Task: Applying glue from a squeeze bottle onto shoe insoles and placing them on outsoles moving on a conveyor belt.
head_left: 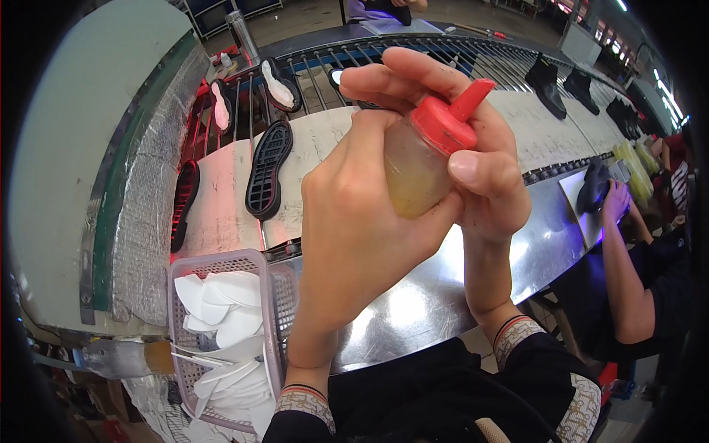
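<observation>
Left hand (354, 214) wraps the yellowish bottle (413, 173), right hand (458, 140) fingers pinching its red cap (445, 122) (spout tilted).

Clear squeeze bottle (413, 173) w/ yellowish liquid, red spout cap, tilted right, above steel bench.

- One bottle (417, 166), red cap, held in two hands: left hand (354, 221), right hand (473, 140).
- One basket (251, 262), holding white pieces (221, 303); their number cannot be told.
- Four soles on the conveyor: two black tread-up (268, 170) (185, 203), two with white insoles (221, 107) (279, 85).
- Four or so black boots (546, 85) on the far line; those farthest are too small to count.
- One metal cylinder (242, 33).
- One co-worker (642, 273) at the right, holding one dark shoe (593, 186).
</observation>
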Tool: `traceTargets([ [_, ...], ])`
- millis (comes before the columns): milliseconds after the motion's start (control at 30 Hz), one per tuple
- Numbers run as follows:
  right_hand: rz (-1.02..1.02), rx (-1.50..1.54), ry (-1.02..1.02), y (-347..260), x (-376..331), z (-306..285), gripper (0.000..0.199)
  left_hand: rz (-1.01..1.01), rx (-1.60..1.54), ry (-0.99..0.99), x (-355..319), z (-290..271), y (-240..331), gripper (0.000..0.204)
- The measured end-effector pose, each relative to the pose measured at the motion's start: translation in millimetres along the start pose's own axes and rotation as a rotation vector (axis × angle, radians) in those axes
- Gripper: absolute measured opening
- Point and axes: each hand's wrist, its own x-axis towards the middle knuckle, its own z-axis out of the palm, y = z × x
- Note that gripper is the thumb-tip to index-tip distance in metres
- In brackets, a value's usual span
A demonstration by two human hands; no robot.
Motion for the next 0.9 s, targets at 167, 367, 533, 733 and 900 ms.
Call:
traceTargets([
  [167, -0.032, -0.075, 0.133, 5.6, -3.0, 16.9, 0.069, 0.095, 0.099, 0.118, -3.4, 4.4, -4.7, 0.046],
  [367, 0.032, -0.234, 0.342, -6.0, -8.1, 33.1, 0.058, 0.189, 0.199, 0.217, -0.6, 10.0, -8.0, 0.038],
  [533, 0.022, -0.239, 0.331, 0.7, -8.1, 34.7, 0.056, 0.198, 0.224, 0.235, -1.6, 5.1, -11.2, 0.040],
  [733, 0.085, -0.310, 0.213, -7.1, -7.6, 22.3, 0.062, 0.118, 0.216, 0.207, -3.7, 6.6, -7.1, 0.046],
  [900, 0.124, -0.259, 0.206, -8.3, -6.7, 22.9, 0.068, 0.143, 0.241, 0.205, -2.5, 5.3, -8.9, 0.047],
])
